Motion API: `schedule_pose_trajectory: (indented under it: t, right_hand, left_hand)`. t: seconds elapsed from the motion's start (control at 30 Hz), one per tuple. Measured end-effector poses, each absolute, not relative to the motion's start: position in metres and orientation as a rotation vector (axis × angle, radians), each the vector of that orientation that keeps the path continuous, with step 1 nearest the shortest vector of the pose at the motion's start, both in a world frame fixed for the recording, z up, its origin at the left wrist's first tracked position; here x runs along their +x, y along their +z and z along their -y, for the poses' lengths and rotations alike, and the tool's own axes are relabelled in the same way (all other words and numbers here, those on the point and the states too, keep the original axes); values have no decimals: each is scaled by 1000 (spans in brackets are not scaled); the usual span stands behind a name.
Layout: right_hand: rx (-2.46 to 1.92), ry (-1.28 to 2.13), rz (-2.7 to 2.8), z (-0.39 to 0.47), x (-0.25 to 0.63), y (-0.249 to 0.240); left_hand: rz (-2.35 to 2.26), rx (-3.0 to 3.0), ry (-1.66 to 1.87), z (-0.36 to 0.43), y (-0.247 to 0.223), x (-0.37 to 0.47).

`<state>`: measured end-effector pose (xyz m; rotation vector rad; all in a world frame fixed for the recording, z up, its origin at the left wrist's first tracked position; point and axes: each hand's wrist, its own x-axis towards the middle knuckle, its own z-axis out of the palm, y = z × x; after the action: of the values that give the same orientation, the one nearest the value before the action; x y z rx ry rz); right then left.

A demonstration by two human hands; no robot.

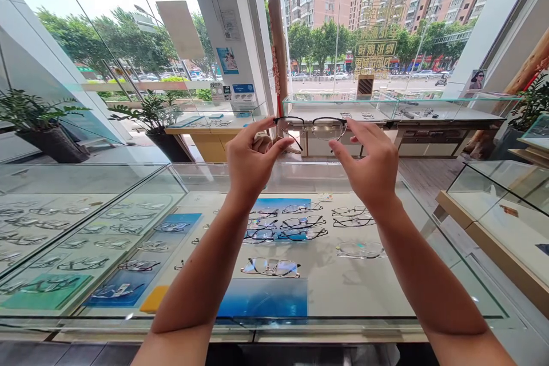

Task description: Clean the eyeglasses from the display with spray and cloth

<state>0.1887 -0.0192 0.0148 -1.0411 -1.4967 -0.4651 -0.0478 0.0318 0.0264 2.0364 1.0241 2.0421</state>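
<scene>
A pair of eyeglasses [329, 120] with a dark upper rim and clear lenses is held up level above the glass counter, at about the height of the far display cases. My left hand [253, 154] pinches its left end between thumb and fingers, with a beige cloth-like thing [262, 140] partly hidden behind the fingers. At the other end, the fingers of my right hand [372, 154] close on the frame's right hinge area. Both arms reach forward over the counter. The temples point partly down and back toward my thumbs.
Below my arms stands a glass display case [330, 297] with several eyeglasses [302, 221] on blue and white boards. More cases flank it, including a wood-edged one [506, 229] at right. Potted plants [148, 120] and a far glass counter [338, 107] line the windows.
</scene>
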Motion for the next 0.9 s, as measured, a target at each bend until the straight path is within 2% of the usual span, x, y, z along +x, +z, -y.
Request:
schedule_pose_trajectory:
  t: [0.9]
  right_hand:
    - [-1038, -491, 1496, 20, 187, 14]
  left_hand:
    - [-1016, 2057, 2046, -35, 27, -54]
